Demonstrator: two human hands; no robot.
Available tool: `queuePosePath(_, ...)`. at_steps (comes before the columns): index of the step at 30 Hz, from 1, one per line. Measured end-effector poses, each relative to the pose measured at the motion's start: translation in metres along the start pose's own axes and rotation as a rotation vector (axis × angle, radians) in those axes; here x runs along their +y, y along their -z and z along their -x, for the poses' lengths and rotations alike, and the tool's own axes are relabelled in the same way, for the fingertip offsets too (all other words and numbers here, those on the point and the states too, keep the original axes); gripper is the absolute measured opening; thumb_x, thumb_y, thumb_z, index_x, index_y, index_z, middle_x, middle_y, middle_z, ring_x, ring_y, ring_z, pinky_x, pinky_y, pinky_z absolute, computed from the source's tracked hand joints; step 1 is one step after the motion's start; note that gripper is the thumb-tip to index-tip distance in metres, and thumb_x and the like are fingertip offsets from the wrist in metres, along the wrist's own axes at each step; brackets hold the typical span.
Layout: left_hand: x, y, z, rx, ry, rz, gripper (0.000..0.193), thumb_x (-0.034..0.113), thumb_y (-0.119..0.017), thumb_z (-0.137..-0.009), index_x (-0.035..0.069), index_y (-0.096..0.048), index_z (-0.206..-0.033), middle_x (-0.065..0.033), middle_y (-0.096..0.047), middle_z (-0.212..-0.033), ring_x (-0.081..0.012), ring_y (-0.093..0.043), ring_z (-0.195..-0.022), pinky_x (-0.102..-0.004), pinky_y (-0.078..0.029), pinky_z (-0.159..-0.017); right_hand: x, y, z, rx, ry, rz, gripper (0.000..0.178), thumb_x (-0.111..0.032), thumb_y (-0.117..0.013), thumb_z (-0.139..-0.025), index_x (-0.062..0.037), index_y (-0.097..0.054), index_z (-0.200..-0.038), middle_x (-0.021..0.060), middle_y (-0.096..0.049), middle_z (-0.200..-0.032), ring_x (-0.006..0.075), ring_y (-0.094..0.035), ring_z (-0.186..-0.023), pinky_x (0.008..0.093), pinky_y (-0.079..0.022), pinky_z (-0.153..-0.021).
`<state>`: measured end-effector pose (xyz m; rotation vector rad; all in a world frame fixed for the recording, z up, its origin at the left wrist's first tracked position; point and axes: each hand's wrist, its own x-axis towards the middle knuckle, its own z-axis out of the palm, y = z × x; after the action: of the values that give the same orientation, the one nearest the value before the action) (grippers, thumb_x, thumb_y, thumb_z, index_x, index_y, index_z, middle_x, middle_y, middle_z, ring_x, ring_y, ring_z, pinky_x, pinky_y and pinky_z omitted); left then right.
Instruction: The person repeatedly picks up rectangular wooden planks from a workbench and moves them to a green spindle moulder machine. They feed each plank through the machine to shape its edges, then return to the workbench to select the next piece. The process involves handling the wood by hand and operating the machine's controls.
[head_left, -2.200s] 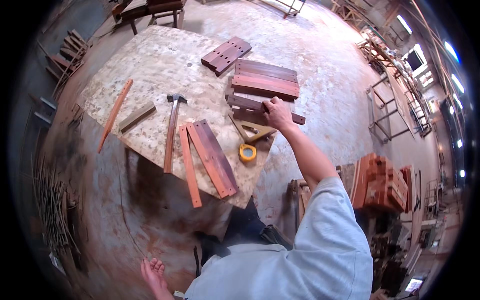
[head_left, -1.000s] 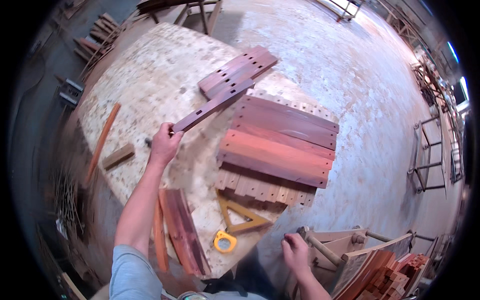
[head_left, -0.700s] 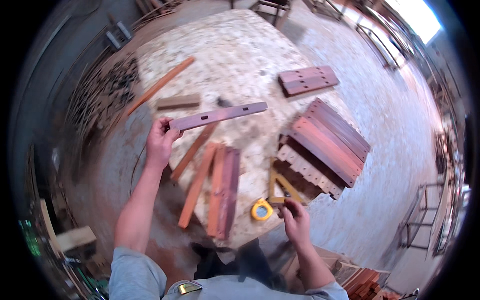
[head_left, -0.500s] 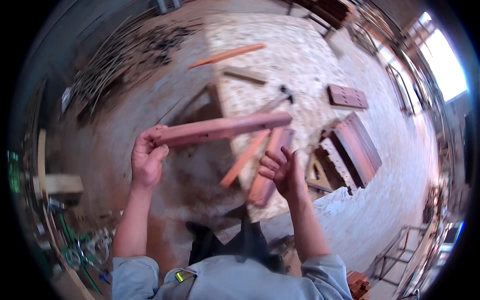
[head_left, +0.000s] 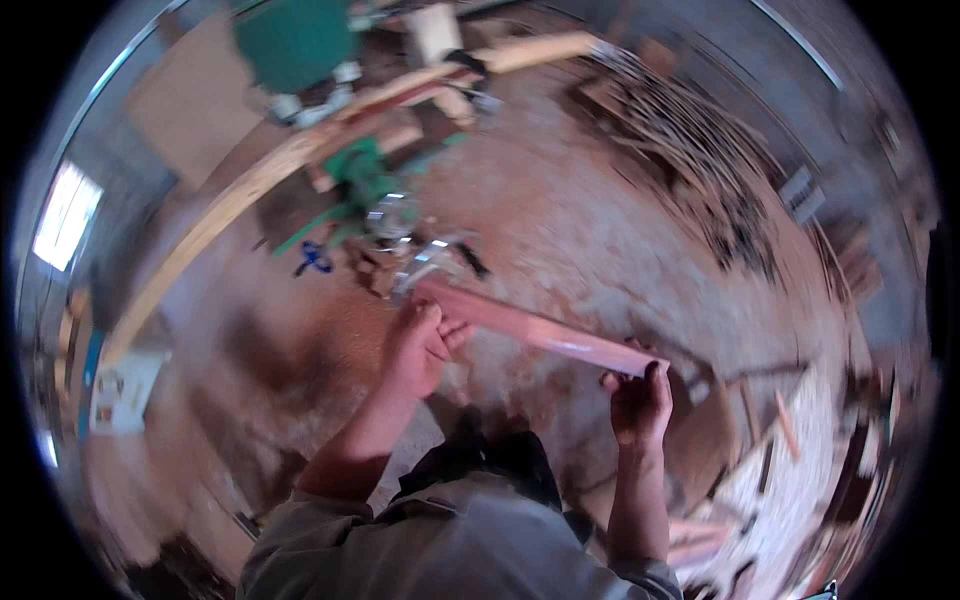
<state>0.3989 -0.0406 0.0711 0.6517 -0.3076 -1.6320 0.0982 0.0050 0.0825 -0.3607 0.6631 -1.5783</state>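
Note:
A long reddish wooden bar (head_left: 545, 333) is held out in front of me, slanting down from left to right. My left hand (head_left: 418, 350) is closed on its left end, thumb up along the wood. At the other end, my right hand (head_left: 641, 402) grips the bar's tip between thumb and fingers. Just beyond the left end stands a green machine (head_left: 362, 180) with shiny metal parts, low to the floor. The picture is blurred by motion, so fine detail on the bar is lost.
A long pale timber beam (head_left: 240, 197) curves across the left behind the machine. A green bin-like object (head_left: 295, 45) stands farther back. Thin sticks (head_left: 690, 130) are heaped at the far right. A pale-topped table (head_left: 775, 490) lies at the lower right with wooden pieces on it.
My view has swung left, from the table toward the green machine. The bar came along in my left hand, and my right hand, free before, now holds its other end.

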Motion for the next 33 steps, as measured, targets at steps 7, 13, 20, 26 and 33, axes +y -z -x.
queuePosePath(7, 0.119, 0.083, 0.004, 0.258, -0.444, 0.006, 0.023, 0.018, -0.050, -0.088, 0.007, -0.054, -0.107, -0.0091, -0.059, -0.113, -0.0247, -0.057, -0.104, -0.0465, -0.043, -0.094, 0.086, -0.084, -0.117, -0.132, -0.294, 0.533, 0.027, -0.025, -0.059, -0.088, -0.0035, -0.055, -0.105, 0.0104, -0.064, -0.087, 0.0219, -0.064, -0.072, 0.0341, -0.054, -0.060)
queuePosePath(13, 0.247, 0.146, 0.008, 0.465, -0.824, -0.056, 0.026, 0.025, -0.044, -0.095, 0.007, -0.053, -0.110, -0.0080, -0.059, -0.110, -0.0207, -0.057, -0.102, -0.0366, -0.050, -0.087, 0.089, -0.122, -0.226, -0.167, -0.214, 0.540, 0.020, -0.023, -0.054, -0.091, -0.0050, -0.055, -0.099, 0.0085, -0.062, -0.079, 0.0175, -0.061, -0.063, 0.0308, -0.051, -0.053)
queuePosePath(20, 0.331, 0.212, -0.078, 0.591, -0.878, 0.021, 0.024, 0.022, -0.041, -0.096, 0.007, -0.050, -0.113, -0.0085, -0.059, -0.108, -0.0210, -0.057, -0.101, -0.0361, -0.051, -0.086, 0.119, -0.163, -0.269, -0.198, -0.272, 0.664, 0.023, -0.024, -0.055, -0.090, -0.0032, -0.055, -0.102, 0.0094, -0.062, -0.079, 0.0193, -0.062, -0.063, 0.0322, -0.053, -0.054)
queuePosePath(26, 0.366, 0.282, -0.151, 0.694, -0.786, 0.021, 0.021, 0.017, -0.043, -0.095, 0.005, -0.050, -0.112, -0.0102, -0.062, -0.096, -0.0223, -0.062, -0.088, -0.0387, -0.054, -0.081, 0.143, -0.168, -0.268, -0.108, -0.303, 0.717, 0.023, -0.022, -0.053, -0.091, -0.0018, -0.054, -0.102, 0.0104, -0.062, -0.080, 0.0197, -0.062, -0.063, 0.0325, -0.052, -0.053)
queuePosePath(33, 0.377, 0.292, -0.181, 0.778, -0.716, 0.079, 0.025, 0.018, -0.043, -0.095, 0.001, -0.049, -0.114, -0.0121, -0.061, -0.104, -0.0245, -0.060, -0.098, -0.0408, -0.050, -0.090, 0.153, -0.159, -0.255, 0.024, -0.323, 0.754, 0.023, -0.021, -0.054, -0.091, -0.0002, -0.054, -0.102, 0.0114, -0.062, -0.080, 0.0208, -0.061, -0.063, 0.0342, -0.051, -0.054)
